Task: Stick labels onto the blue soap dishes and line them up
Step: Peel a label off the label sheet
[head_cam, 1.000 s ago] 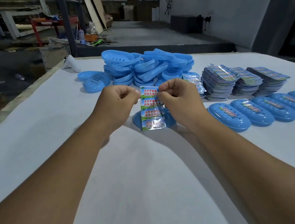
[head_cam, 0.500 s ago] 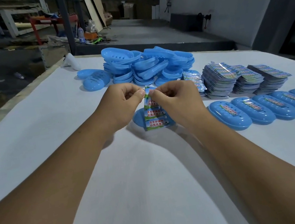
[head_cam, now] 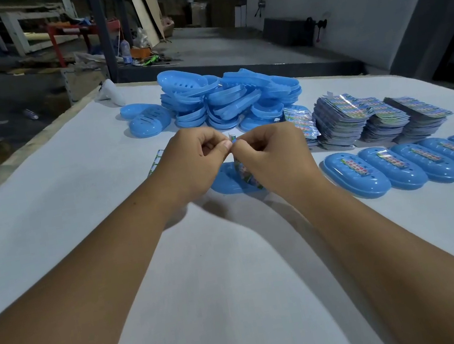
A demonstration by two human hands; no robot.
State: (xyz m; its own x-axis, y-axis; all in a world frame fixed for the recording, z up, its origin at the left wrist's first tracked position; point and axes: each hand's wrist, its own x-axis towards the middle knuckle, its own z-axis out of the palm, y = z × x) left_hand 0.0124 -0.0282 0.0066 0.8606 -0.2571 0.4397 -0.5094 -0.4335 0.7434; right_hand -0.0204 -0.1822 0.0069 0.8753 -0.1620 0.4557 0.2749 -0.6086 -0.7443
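Note:
My left hand [head_cam: 193,156] and my right hand [head_cam: 274,158] meet above the table's middle and both pinch the top of a colourful label sheet [head_cam: 242,169], which hangs edge-on between them. Just below it lies one blue soap dish [head_cam: 227,182], upside down on the white table [head_cam: 208,280], partly hidden by my right hand. To the right runs a row of several labelled blue dishes [head_cam: 370,172]. A pile of unlabelled blue dishes [head_cam: 225,97] sits at the back.
Three stacks of label sheets [head_cam: 367,121] stand right of the pile. A loose label strip [head_cam: 156,162] peeks out left of my left hand. Two single dishes [head_cam: 148,122] and a white object [head_cam: 112,93] lie at the back left. The table edge runs along the left.
The label sheet faced me flat a second ago; now it is turned edge-on and my thumbs have closed together at its top. A strip now shows left of my left hand.

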